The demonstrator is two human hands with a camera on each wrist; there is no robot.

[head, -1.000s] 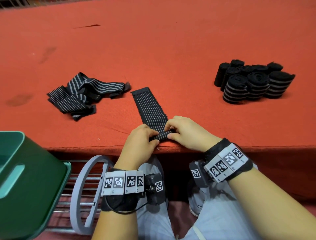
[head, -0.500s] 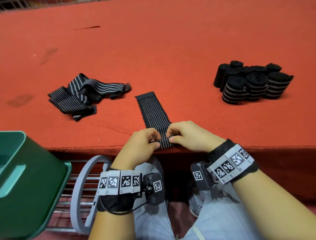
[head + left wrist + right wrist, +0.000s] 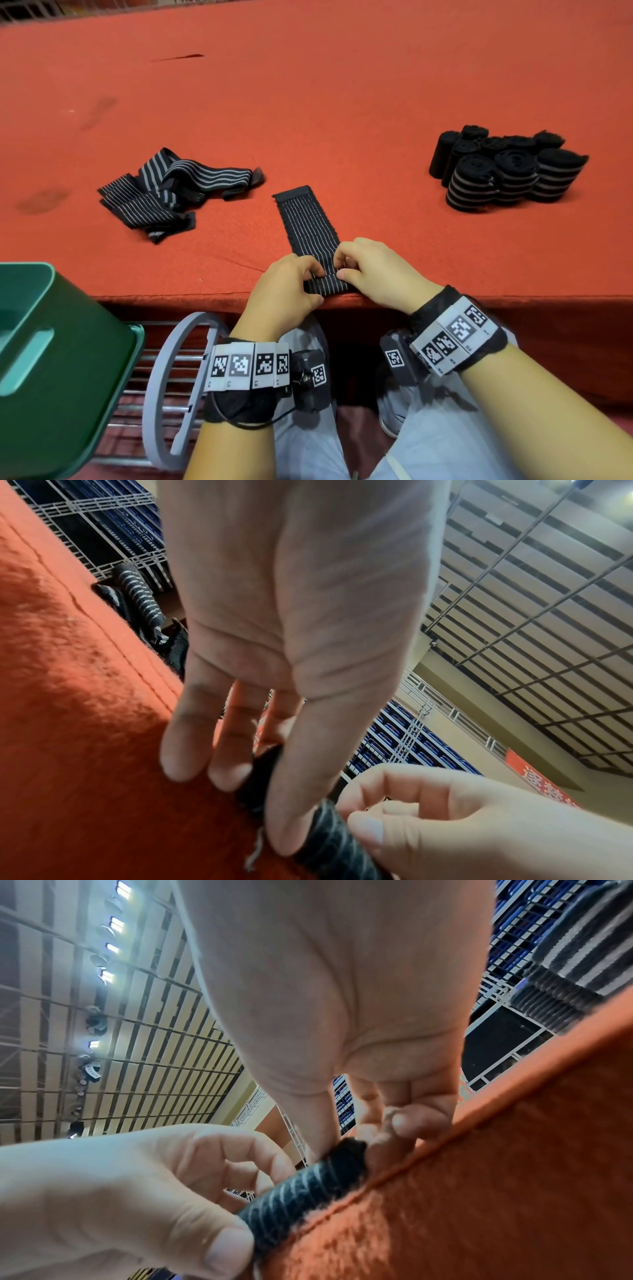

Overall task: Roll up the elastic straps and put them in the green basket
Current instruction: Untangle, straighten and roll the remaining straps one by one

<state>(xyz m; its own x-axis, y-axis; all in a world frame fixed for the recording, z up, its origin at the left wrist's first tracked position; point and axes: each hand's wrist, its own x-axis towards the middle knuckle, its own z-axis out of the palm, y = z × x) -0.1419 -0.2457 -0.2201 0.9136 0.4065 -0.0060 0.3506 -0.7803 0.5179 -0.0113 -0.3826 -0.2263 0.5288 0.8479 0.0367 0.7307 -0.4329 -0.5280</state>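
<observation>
Left hand (image 3: 286, 291): fingers curled over the left end of the rolled part of the strap (image 3: 308, 226), thumb pressed to the roll at the counter's near edge.
Right hand (image 3: 371, 270): pinching the roll's right end, thumb in front, fingertips tucked on top.
Strap: near end wound into a tight little roll between both hands; the rest lies flat, running away across the red counter (image 3: 342, 102).
Loose straps (image 3: 171, 192): a tangled striped heap to the left, well apart from the hands.
Rolled straps (image 3: 503, 168): a cluster of finished rolls on the right of the counter.
Green basket (image 3: 51, 359): below the counter edge, at lower left.
</observation>
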